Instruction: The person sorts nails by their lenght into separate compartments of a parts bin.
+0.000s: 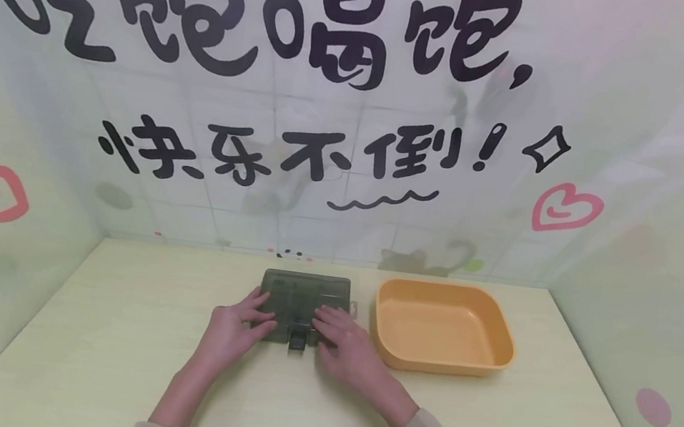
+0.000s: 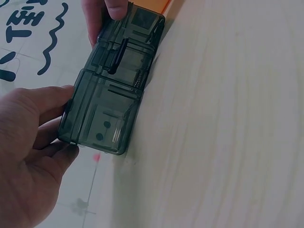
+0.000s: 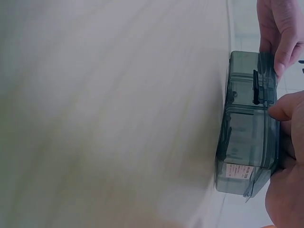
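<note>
A dark green translucent compartment box [image 1: 298, 298] lies flat on the table with its lid down. The latch [image 1: 297, 340] sticks out at the middle of its front side. My left hand [image 1: 232, 329] rests fairly straight fingers on the lid's left part, its thumb by the front edge. On the right part of the lid lie the extended fingers of my right hand [image 1: 352, 355], with the thumb at the front edge. Small contents, too blurred to name, show through the box wall [image 2: 114, 123]. Some fingertips are hidden behind the box in both wrist views.
An orange rectangular basin [image 1: 439, 365] stands just right of the box. Behind the table [image 1: 106, 327] rises a printed wall [image 1: 304, 107], with side walls to the left and right. A small label [image 3: 239, 171] is on the box's end.
</note>
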Demonstrator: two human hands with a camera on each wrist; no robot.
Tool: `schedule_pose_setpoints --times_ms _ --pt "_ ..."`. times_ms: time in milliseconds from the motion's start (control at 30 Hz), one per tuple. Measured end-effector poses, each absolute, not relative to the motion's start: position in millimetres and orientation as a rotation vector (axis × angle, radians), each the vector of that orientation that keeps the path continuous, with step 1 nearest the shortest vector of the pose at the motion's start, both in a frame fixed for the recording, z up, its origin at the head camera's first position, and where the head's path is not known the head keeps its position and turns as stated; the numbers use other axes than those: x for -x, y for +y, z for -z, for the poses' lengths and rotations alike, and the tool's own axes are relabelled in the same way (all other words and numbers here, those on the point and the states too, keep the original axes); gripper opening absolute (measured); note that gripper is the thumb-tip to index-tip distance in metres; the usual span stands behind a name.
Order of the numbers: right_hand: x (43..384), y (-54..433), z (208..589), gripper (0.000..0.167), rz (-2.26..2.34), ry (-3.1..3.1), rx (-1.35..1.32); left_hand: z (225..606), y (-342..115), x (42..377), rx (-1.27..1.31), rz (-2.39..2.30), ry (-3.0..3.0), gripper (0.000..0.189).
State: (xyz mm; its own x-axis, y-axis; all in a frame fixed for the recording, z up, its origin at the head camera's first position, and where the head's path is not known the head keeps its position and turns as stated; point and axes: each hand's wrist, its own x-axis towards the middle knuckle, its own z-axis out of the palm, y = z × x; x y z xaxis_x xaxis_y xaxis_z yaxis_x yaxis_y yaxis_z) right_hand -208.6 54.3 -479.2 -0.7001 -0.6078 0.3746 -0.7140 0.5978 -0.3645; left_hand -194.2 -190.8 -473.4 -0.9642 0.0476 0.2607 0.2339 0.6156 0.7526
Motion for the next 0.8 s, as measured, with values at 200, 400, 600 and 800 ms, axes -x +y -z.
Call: schedule_pose_setpoints --times_ms 200,400,600,800 --pt "207 55 481 0.043 -0.775 -2.621 -1.079 475 -188 195 0.188 1.339 -2.633 0.012" --pt "212 51 484 0.052 -0.818 -2.633 -1.059 474 -187 196 0.202 1.346 -2.591 0.007" --pt "216 49 489 0.061 -0.807 -2.667 -1.057 478 -189 195 0.152 1.456 -2.576 0.007" --pt "218 45 494 0.064 -0.797 -2.595 -1.053 483 -189 194 0.119 1.489 -2.55 0.006"
